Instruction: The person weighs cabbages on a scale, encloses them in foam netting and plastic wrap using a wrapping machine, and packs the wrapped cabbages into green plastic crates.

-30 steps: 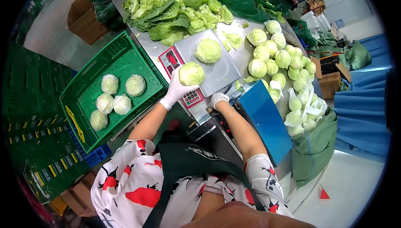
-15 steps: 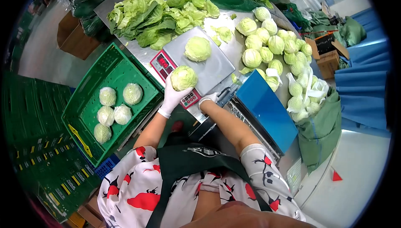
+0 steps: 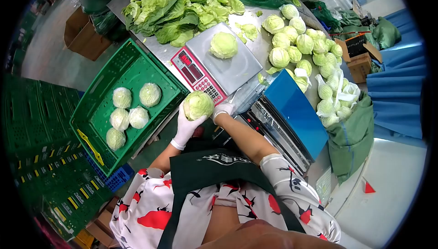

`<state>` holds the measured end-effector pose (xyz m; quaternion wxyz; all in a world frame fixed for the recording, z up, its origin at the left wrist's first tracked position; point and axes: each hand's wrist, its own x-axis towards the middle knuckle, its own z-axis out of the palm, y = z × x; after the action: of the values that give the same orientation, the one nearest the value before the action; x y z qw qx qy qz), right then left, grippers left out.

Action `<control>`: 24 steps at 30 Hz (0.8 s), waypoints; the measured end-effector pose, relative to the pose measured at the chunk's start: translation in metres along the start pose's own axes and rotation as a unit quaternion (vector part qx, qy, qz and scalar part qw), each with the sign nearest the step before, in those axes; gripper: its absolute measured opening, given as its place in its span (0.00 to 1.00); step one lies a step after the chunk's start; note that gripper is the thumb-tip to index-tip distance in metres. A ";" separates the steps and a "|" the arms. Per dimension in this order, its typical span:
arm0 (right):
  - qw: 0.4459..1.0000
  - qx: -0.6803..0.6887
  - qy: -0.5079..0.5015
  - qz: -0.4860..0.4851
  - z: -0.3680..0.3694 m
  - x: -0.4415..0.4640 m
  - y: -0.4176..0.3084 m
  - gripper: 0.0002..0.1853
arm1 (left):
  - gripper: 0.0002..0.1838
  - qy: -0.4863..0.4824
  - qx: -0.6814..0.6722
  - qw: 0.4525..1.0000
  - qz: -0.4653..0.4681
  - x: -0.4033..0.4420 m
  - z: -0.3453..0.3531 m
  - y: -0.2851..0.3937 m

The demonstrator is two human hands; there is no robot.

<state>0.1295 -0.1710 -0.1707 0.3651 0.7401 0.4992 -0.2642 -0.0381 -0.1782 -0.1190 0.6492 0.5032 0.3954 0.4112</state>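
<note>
Cradling a cabbage in the head view, the gloved left hand has its fingers and thumb curved round the left and underside of the head, holding it just off the near edge of the scale. The gloved right hand is close beside it, by the scale's near corner and some clear film; whether its fingers are closed on anything, I cannot tell.

1 more cabbage sits on the scale's pan, behind the keypad and the lit red display. To the left, a green crate holds 5 wrapped cabbages. Right of the scale stand a blue panel and, beyond it, loose cabbages on the steel table. Trimmed leaves lie heaped at the far side.

For a sound hold, I'd judge a broad palm under the weight better than pinching, since hard fingertips could tear outer leaves. Smooth gloves may slip on a round head, so steady support matters, with the wrist clear of the keypad.
</note>
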 end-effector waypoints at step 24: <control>0.568 0.788 0.223 -0.077 -0.032 -0.136 0.198 0.19 | 0.56 -0.108 0.250 0.947 0.169 0.102 0.125 0.038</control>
<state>0.2658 -0.2663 0.0059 -0.5077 0.7289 0.2140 -0.4064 0.1083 -0.1189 -0.0695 0.4623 0.7500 0.3221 0.3464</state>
